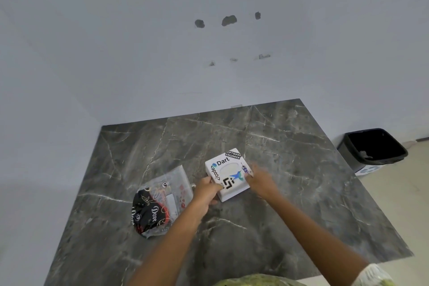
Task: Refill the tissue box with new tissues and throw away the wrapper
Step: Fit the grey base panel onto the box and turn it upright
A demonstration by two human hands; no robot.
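A white square tissue box (228, 173) covered in stickers lies on the dark marble table (290, 158), its oval slot facing up with white tissue visible inside. My left hand (206, 191) grips the box's near left corner. My right hand (260, 180) rests against its right side, fingers spread and slightly blurred. To the left of the box lies a crumpled black, red and clear plastic wrapper (160, 202), flat on the table and apart from both hands.
A black bin (371, 148) with a dark liner stands on the floor past the table's right edge. A white wall runs behind the table and along its left side.
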